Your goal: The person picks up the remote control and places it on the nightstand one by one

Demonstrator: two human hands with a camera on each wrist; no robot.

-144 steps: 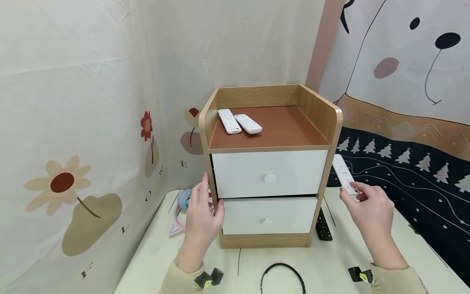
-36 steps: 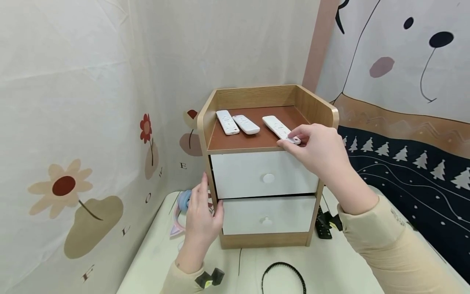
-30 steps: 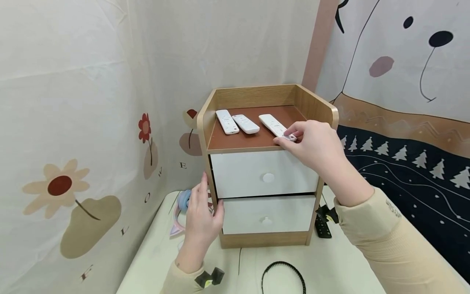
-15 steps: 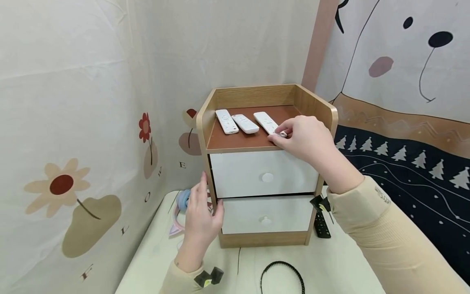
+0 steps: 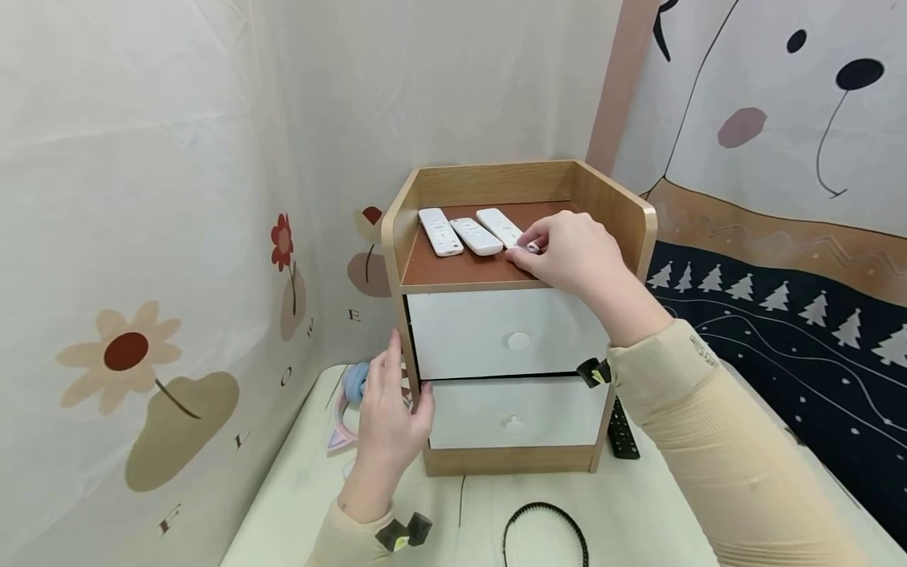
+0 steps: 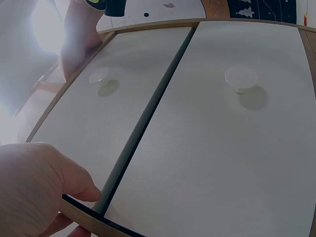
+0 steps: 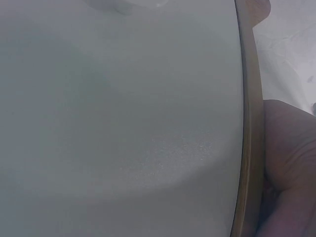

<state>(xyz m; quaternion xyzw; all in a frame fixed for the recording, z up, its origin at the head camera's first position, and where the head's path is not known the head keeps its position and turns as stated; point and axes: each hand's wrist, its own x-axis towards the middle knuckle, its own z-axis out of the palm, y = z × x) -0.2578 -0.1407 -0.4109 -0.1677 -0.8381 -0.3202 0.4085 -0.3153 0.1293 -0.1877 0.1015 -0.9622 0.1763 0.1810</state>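
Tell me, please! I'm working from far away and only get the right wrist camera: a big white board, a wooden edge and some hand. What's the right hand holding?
Observer: In the head view, the right hand holds a white remote by its near end.
Operator: Ooh! Are there more remotes up there?
Observer: Yes, two more white remotes lie to its left on the brown shelf.
Operator: Is there anything down on the table?
Observer: A black remote lies there, by the right side of the cabinet.
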